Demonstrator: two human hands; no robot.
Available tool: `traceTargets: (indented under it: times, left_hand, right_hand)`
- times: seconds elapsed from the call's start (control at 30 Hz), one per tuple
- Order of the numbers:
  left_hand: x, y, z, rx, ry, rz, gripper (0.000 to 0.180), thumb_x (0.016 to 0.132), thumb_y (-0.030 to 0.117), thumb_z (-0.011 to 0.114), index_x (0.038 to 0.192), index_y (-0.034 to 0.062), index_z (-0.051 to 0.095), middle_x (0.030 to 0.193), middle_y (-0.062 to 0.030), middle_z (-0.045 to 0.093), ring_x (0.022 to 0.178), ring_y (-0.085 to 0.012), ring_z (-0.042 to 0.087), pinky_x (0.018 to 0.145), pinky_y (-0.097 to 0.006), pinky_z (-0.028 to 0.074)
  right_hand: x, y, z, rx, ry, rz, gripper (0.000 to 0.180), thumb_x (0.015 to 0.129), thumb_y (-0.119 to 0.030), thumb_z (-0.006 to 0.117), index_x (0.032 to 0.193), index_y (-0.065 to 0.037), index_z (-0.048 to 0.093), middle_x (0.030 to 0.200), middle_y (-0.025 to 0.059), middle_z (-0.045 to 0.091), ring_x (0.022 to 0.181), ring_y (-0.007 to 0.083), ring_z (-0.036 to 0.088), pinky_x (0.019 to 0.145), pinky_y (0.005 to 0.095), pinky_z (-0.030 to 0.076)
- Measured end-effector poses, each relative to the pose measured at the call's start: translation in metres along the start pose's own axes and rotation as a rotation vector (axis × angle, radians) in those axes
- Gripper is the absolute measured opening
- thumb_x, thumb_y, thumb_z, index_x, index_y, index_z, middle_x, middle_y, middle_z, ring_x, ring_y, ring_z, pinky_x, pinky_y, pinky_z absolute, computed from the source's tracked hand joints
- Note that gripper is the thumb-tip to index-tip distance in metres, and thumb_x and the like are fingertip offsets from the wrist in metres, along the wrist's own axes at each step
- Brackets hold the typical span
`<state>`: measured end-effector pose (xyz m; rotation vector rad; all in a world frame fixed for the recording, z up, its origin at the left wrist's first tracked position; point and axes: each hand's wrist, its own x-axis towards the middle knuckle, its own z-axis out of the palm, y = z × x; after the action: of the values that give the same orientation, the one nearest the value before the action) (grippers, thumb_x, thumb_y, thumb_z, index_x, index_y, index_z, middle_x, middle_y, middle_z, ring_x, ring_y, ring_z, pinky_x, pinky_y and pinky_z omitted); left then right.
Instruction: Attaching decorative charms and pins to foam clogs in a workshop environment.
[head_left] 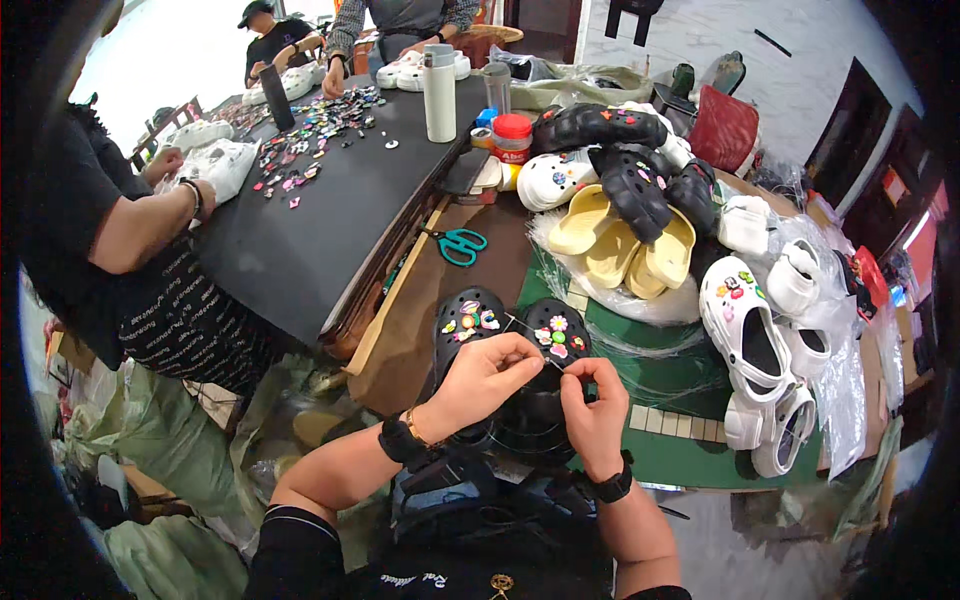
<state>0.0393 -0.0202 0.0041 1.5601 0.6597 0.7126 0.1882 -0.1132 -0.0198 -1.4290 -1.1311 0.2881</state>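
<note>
A pair of black clogs sits before me at the table's edge, toes pointing away. Colourful charms dot the toes of the left clog (466, 312) and the right clog (556, 322). Over them, my left hand (482, 380) is closed in a pinch, palm down. My right hand (597, 412) pinches too, close beside it. A thin pale strand (552, 363) runs between the fingertips of both hands; its exact kind is too small to tell. My hands and wrists hide parts of the clogs' heels.
Cream clogs (607, 240), black clogs (640, 190) and white clogs (745, 325) crowd the right side. Clear strands lie on the green mat (680, 375). Teal scissors (460, 246), a red-lidded jar (512, 135) and a white bottle (439, 95) stand farther off. Co-workers handle white clogs beside scattered charms (320, 130).
</note>
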Motion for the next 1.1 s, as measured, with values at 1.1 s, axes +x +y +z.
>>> traceTargets:
  times: [1.1]
  left_hand:
    - [-0.005, -0.01, 0.002, -0.077, 0.066, 0.029, 0.009, 0.09, 0.007, 0.067, 0.093, -0.0003, 0.067, 0.079, 0.003, 0.064, 0.07, -0.0006, 0.053, 0.06, -0.018, 0.041]
  right_hand:
    - [0.002, -0.001, 0.003, -0.047, -0.01, -0.063, 0.005, 0.078, -0.001, 0.063, 0.082, -0.002, 0.06, 0.08, 0.0093, 0.061, 0.077, 0.0263, 0.059, 0.069, 0.0362, 0.047]
